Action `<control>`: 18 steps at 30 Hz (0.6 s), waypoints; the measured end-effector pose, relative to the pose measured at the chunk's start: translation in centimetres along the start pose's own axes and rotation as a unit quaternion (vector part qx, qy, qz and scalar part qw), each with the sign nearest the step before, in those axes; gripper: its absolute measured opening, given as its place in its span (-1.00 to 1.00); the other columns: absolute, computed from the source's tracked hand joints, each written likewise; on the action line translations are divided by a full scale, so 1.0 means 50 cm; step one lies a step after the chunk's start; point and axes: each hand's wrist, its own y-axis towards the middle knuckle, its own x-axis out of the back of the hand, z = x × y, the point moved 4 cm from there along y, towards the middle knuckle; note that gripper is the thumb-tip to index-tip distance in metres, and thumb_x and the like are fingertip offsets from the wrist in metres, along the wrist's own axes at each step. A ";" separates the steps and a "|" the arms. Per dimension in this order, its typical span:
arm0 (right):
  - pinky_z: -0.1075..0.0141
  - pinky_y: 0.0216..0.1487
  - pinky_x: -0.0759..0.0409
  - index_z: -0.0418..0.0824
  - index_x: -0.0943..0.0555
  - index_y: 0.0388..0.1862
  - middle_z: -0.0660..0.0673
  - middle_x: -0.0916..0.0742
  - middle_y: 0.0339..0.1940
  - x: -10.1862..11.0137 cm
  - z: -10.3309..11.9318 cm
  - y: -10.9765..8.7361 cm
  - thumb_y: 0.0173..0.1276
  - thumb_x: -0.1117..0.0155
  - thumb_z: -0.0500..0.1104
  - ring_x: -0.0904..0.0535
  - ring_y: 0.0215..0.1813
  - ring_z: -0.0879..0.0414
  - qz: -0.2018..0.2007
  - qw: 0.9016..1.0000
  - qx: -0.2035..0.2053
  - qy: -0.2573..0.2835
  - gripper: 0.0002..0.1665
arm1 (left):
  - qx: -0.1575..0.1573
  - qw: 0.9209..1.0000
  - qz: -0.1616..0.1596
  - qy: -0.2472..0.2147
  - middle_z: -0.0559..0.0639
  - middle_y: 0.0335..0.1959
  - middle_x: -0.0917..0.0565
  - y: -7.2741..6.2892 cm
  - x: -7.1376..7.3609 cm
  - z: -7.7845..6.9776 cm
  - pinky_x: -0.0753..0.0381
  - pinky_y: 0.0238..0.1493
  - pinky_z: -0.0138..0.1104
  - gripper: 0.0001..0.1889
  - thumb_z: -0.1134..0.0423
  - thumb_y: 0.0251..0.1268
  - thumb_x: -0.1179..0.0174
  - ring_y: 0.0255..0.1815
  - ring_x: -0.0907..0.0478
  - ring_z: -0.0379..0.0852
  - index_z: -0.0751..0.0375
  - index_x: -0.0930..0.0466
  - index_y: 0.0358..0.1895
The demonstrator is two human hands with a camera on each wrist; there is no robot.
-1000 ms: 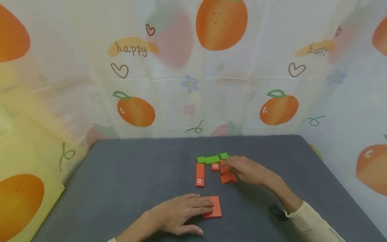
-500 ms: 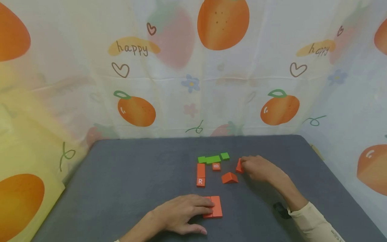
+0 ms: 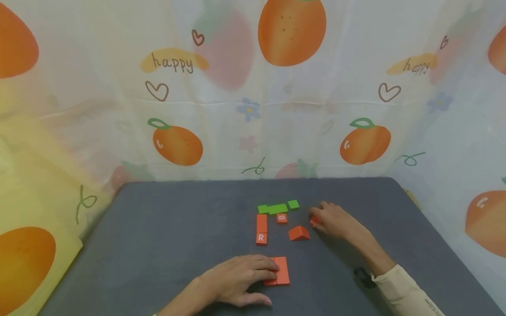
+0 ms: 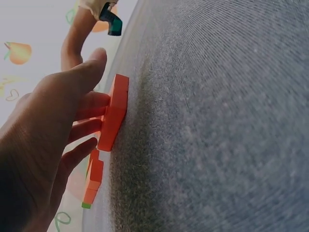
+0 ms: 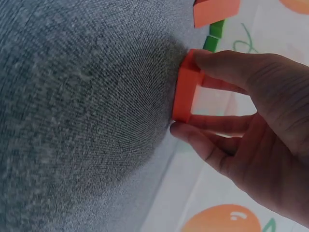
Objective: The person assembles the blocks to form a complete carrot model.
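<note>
In the head view, my left hand [image 3: 241,278] lies palm down on two flat orange blocks [image 3: 283,271] set side by side. Its fingers [image 4: 91,107] are extended onto their top in the left wrist view, with the thumb held apart. My right hand [image 3: 340,221] is farther out and to the right. The right wrist view has it pinching a long orange block [image 5: 186,89] between thumb and fingers, the block's underside against the cloth. From the head, most of that block is covered by the fingers. A roof-shaped orange block [image 3: 299,233] sits left of the right hand.
Beyond the left hand stand an orange block [image 3: 262,223], an orange cube marked R [image 3: 261,238] and another marked B [image 3: 281,218]. Green blocks [image 3: 277,209] form a row behind them. The grey table [image 3: 178,232] ends at a fruit-printed curtain [image 3: 221,131].
My right hand has carried the orange block rightward, away from the B cube and the roof-shaped block, and its fingers have shifted over it. The left hand has stayed in place.
</note>
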 end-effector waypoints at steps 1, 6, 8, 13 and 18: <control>0.16 -0.31 -0.53 -0.18 -0.69 -0.08 -0.09 -0.64 -0.31 0.000 -0.001 -0.002 0.37 -0.49 -0.16 -0.50 -0.32 0.06 0.000 1.000 0.002 0.001 -0.79 | 0.003 1.000 0.002 -0.002 -0.16 0.43 -0.56 0.000 0.000 0.000 -0.55 0.48 -0.29 -0.43 -0.30 0.59 0.02 0.46 -0.50 -0.26 -0.04 -0.57 0.39; 0.19 -0.34 -0.49 -0.16 -0.70 -0.11 -0.08 -0.62 -0.31 0.009 -0.002 -0.006 0.27 -0.57 -0.16 -0.48 -0.33 0.08 -0.003 1.000 0.011 -0.010 -0.74 | 0.009 1.000 0.001 0.001 -0.17 0.41 -0.58 0.001 0.001 0.000 -0.57 0.46 -0.29 -0.43 -0.30 0.58 0.01 0.44 -0.51 -0.26 -0.04 -0.59 0.36; 0.18 -0.34 -0.47 -0.15 -0.70 -0.12 -0.08 -0.61 -0.30 0.014 0.000 -0.009 0.25 -0.59 -0.16 -0.47 -0.33 0.07 -0.007 1.000 0.008 -0.015 -0.73 | 0.008 1.000 -0.003 0.006 -0.16 0.39 -0.59 0.002 0.002 -0.001 -0.57 0.45 -0.31 -0.44 -0.30 0.58 0.00 0.42 -0.52 -0.27 -0.03 -0.60 0.35; 0.20 -0.35 -0.40 -0.16 -0.70 -0.11 -0.10 -0.58 -0.28 0.029 0.007 -0.023 0.18 -0.62 -0.19 -0.45 -0.30 0.05 -0.030 0.999 0.004 -0.021 -0.67 | 0.009 1.000 -0.002 0.005 -0.15 0.38 -0.60 0.004 0.004 -0.003 -0.58 0.44 -0.31 -0.44 -0.29 0.58 -0.02 0.41 -0.53 -0.26 -0.02 -0.61 0.34; 0.23 -0.35 -0.39 -0.19 -0.68 -0.06 -0.10 -0.59 -0.25 0.047 0.021 -0.041 0.12 -0.64 -0.19 -0.43 -0.29 0.07 -0.033 0.999 0.012 -0.023 -0.58 | 0.009 1.000 0.003 -0.005 -0.15 0.40 -0.59 0.004 0.000 -0.004 -0.57 0.46 -0.30 -0.43 -0.29 0.58 0.00 0.43 -0.51 -0.25 -0.02 -0.58 0.36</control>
